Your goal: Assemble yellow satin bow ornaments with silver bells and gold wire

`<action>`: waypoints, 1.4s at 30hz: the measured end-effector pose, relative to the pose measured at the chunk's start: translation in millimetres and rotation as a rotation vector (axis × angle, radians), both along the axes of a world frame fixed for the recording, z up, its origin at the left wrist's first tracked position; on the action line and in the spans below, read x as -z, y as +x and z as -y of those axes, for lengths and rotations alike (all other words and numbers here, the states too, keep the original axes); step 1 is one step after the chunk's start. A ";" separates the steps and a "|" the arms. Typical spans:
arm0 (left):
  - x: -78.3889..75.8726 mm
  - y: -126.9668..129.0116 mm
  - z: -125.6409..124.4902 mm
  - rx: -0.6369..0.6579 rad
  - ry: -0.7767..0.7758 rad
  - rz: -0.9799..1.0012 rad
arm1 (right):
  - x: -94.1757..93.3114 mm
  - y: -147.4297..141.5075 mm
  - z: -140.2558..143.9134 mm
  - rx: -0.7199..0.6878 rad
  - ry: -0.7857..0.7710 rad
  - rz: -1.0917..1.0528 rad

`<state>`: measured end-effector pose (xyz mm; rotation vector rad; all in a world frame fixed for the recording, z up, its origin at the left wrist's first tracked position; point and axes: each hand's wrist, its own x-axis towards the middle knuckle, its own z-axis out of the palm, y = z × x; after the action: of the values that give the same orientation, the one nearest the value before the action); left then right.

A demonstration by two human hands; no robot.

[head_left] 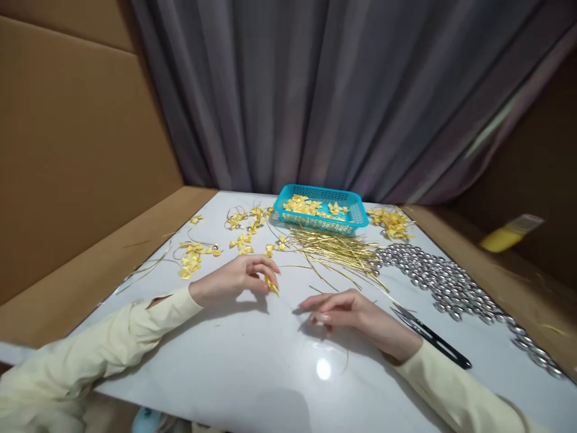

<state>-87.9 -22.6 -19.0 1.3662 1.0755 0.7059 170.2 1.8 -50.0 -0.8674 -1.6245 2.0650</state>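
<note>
My left hand point(238, 279) is just left of the middle of the white table, its thumb and fingers closed on a small yellow ribbon bow point(271, 285). Part of the bow hides behind the fingers. To the right, my right hand point(351, 310) hovers low over the tabletop, fingers loosely bent and apart, with nothing clearly visible between them. Beyond both hands lies a pile of gold wire strips point(336, 248). Black-handled tweezers point(435, 340) rest beside my right wrist. More yellow bows point(192, 258) are scattered beyond my left hand.
A blue plastic basket point(322, 225) with yellow bows stands at the back. Shiny silver oval pieces point(433, 276) spread along the right side. Another heap of yellow bows point(394, 224) sits right of the basket. Cardboard walls point(76, 138) and a grey curtain point(288, 90) enclose the table.
</note>
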 end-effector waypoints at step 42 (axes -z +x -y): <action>46.0 59.0 -13.4 -0.084 0.035 0.002 | 11.3 -12.0 2.6 0.332 -0.005 -0.225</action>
<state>-28.9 -9.2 -64.9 1.3565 1.1286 0.7906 158.1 -0.8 -61.3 -0.8107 -1.2636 1.8590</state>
